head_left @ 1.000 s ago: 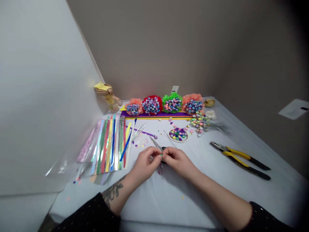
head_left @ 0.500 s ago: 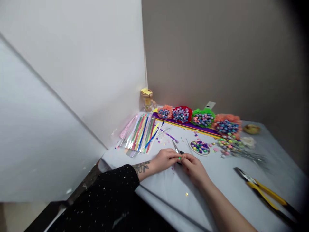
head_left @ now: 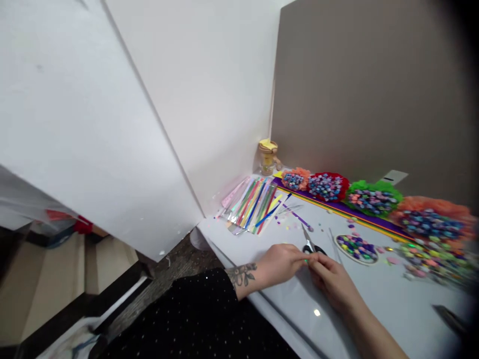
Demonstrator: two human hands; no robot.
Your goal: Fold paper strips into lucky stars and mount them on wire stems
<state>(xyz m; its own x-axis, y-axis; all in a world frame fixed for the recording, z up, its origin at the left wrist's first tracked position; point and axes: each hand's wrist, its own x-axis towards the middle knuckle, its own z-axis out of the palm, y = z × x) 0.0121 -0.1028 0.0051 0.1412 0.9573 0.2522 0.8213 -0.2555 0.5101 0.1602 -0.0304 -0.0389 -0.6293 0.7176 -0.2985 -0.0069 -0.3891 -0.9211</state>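
**One green piece (head_left: 306, 260), at the near side of the scissors (head_left: 309, 240)**

The left hand (head_left: 283, 263) and the right hand (head_left: 331, 276) meet at their fingertips, and both pinch the same green piece. It lies exactly where they meet, so neither hand is nearer to it; its long axis is too small to tell. Measured from the scissors, this piece is on the near side, just beside the black handles. The one pair of scissors has its long axis running away from the hands, with the blade tips pointing to the far side and slightly left.

To the right of the scissors is one oval dish (head_left: 359, 262), filled with small colourful pieces which I cannot count surely. Farther right, past this dish, there is one loose heap (head_left: 430, 254) of paler pieces. To the left of the scissors lies one packet of coloured strips (head_left: 250, 203); these overlap too much for exact counting. Well beyond the scissors are four bunches (head_left: 326, 186) in one row: two orange, one red, one green. One jar (head_left: 267, 159) stands beyond and left of the scissors.
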